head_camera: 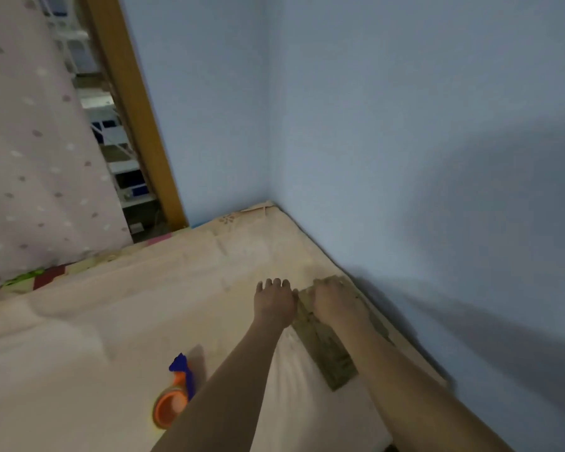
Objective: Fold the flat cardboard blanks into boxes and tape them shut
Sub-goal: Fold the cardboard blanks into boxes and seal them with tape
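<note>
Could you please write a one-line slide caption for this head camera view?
Both hands, left hand and right hand, reach a flat brown cardboard blank on a cream mattress; orange-and-blue tape dispenser alongside.

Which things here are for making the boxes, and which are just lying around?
For the job:
- flat brown cardboard blank, under the right hand and beside the left hand
- orange and blue tape dispenser

Just lying about:
- cream bed sheet
- spotted pale curtain
</note>
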`<state>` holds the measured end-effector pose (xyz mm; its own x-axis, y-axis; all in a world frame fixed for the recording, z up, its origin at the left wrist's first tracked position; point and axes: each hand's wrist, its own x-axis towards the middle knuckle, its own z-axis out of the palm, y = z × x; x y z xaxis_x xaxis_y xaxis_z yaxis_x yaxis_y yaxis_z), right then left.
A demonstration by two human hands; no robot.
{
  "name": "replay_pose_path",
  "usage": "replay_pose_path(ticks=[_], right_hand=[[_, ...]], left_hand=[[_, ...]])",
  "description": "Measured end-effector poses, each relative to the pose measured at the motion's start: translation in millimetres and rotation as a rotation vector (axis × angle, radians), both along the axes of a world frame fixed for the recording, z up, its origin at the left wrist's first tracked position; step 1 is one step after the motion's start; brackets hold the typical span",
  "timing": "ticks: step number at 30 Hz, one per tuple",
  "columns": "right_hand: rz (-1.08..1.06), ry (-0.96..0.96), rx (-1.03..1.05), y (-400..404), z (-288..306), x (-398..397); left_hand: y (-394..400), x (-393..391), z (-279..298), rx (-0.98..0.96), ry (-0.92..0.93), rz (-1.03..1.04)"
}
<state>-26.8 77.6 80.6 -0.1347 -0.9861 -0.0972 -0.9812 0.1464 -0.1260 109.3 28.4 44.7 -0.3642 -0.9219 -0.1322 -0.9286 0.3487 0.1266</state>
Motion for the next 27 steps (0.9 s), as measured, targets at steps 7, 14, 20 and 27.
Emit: replay_pose_path(ticks=[7,14,20,27], right_hand=[[0.193,0.007,0.116,-56,-36,-67],[0.215,-0.132,0.204,-77,-61,-103],[0.129,-0.214,0.291,-90,-84,-136],[-0.034,-0.28,0.447,-92,-106,-163]], left_hand=[[-24,-65,-27,0.089,-0.032,0.146],[-30,-93,-49,0.162,-0.016,0.235],[-37,-102,-68,0.214,0.036,0.295],[-27,-95,-95,0.501,0.296,0.58]])
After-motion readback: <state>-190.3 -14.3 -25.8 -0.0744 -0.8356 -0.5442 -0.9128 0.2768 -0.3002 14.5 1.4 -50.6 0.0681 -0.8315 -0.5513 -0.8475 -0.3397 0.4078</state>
